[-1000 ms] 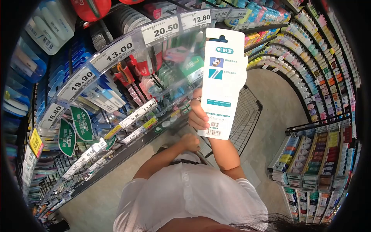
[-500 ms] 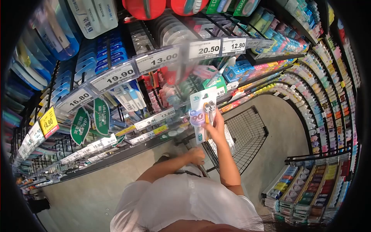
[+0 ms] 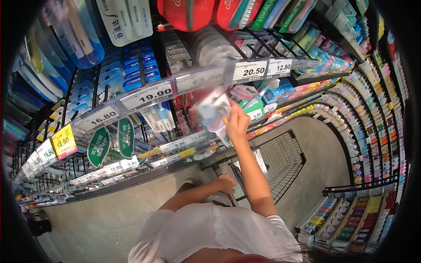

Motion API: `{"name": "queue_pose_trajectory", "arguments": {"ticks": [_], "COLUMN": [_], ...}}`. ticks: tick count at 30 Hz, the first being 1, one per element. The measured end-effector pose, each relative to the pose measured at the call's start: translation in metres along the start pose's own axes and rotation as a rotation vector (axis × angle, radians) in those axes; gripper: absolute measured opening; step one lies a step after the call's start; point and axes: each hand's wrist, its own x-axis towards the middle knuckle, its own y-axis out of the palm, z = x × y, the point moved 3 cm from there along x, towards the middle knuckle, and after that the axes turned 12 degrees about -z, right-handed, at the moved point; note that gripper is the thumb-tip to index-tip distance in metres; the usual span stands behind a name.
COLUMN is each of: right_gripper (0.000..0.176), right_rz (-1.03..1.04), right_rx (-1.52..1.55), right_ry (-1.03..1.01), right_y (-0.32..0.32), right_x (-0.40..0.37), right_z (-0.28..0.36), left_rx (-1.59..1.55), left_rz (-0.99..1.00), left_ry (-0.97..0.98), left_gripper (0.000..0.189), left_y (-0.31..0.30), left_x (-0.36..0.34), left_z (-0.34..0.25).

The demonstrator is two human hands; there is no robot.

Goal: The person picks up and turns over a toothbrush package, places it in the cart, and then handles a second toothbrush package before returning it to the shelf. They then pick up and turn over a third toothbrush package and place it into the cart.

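My right hand (image 3: 238,120) is closed on a carded toothbrush pack (image 3: 215,115), smeared by motion. The pack overlaps the lower shelf of hanging packs, just under the price strip with the 20.50 tag (image 3: 250,70). Down by my waist, my left hand (image 3: 226,183) is wrapped round the handle of a black wire shopping cart (image 3: 287,160). A silvery packet (image 3: 260,160) in the cart is partly hidden behind my right forearm. Close to my right hand on the shelf lies a green box (image 3: 253,109).
Hanging toothbrush packs (image 3: 131,19) fill the upper rack on the left and ahead. Green leaf-shaped signs (image 3: 98,147) stick out from the lower shelf. Curved shelves (image 3: 351,109) line the right side, and a low display rack (image 3: 346,215) stands at lower right.
My right hand has moved up and left with the toothbrush pack, closer to the shelf. My left hand stays on the cart handle. The view has shifted slightly.
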Motion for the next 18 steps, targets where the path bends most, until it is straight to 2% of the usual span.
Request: {"name": "queue_pose_trajectory", "arguments": {"ticks": [2,3,6,7,10,11,12,15,18], "right_gripper": [0.052,0.079,0.101,0.11,0.113,0.112,0.111,0.106,0.1], "right_rz": [0.007,0.049,0.131,0.189,0.099,0.143,0.123,0.093,0.134], "right_rx": [-0.143,-0.196,-0.269,-0.303,-0.402,-0.42,-0.433,-0.483,-0.523], "right_ry": [-0.108,-0.054,0.047,0.172,0.014,0.12,0.122,0.132,0.148], "right_y": [0.009,0.015,0.027,0.029,0.049,0.052,0.053,0.056,0.049], "right_x": [0.004,0.006,0.011,0.015,0.014,0.015,0.016,0.019,0.022], "right_z": [0.005,0.007,0.03,0.042,0.028,0.033,0.032,0.029,0.029], "left_rx": [0.018,0.027,0.021,0.009,-0.036,-0.053,-0.07,-0.017,-0.016], "left_rz": [0.096,0.144,0.034,-0.035,-0.232,-0.295,-0.358,-0.399,-0.203], "left_ry": [-0.031,-0.047,-0.001,0.017,0.057,0.065,0.072,0.117,0.076], "left_gripper": [0.038,0.039,0.038,0.038,0.037,0.037,0.037,0.037,0.037], "left_y": [0.0,-0.001,0.012,0.018,0.049,0.053,0.057,0.061,0.049], "left_x": [0.002,0.002,0.001,0.001,0.002,0.002,0.002,0.004,0.005], "left_z": [0.0,0.0,0.006,0.009,0.018,0.019,0.021,0.023,0.018]}}
